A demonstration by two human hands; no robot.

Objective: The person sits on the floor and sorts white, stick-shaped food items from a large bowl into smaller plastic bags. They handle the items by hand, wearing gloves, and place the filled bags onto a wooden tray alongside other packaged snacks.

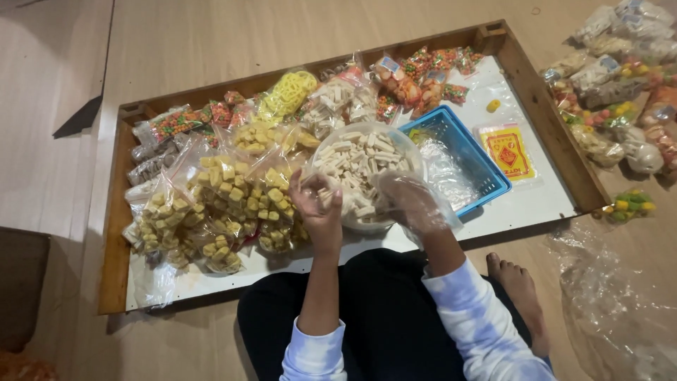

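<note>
A big clear bag of pale stick-shaped snacks (360, 159) lies open in the middle of a shallow wooden-framed tray (113, 247). My left hand (317, 208) is bare and closed on a few pale sticks at the bag's near left edge. Covered by a thin clear plastic glove or bag, my right hand (416, 204) rests at the near right edge of the same bag. Whether it grips anything is hidden by the plastic.
Bags of yellow cube snacks (218, 204) crowd the tray's left. A blue basket (462, 159) with clear bags stands to the right, a yellow packet (508, 152) beyond it. Colourful snack packs (423, 74) line the far side. More filled bags (620, 85) lie on the floor at right.
</note>
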